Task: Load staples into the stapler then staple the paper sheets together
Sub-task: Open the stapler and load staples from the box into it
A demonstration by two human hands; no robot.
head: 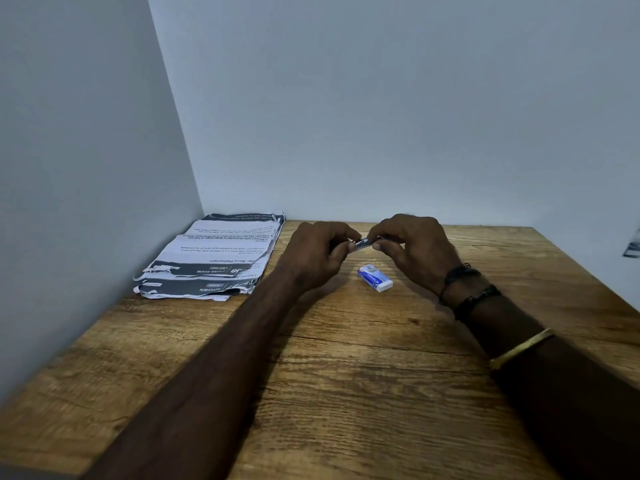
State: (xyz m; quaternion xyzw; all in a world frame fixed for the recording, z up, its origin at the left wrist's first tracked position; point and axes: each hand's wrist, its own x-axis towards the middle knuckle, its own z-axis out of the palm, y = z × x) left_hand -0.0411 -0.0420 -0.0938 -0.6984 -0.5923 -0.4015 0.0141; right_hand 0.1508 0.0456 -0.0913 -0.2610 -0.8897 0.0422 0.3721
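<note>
A small shiny metal stapler (pixel 362 243) is held up above the bench (pixel 346 375) between both hands. The left hand (pixel 320 254) is curled, with its fingertips pinched on the left end of the stapler. The right hand (pixel 414 251) is curled too, with its fingertips pinched on the right end. Most of the stapler is hidden by the fingers. A small box (pixel 375 277), white and blue with flat sides, is seen lying on the bench just under the hands. A pile of papers (pixel 214 261) with torn, ragged edges and dark printed bands is laid flat in the left corner by the wall. The bench is made of rough brown wood with long grain lines. Dark bands (pixel 467 289) and a gold bangle (pixel 521 348) are worn on the right arm.
</note>
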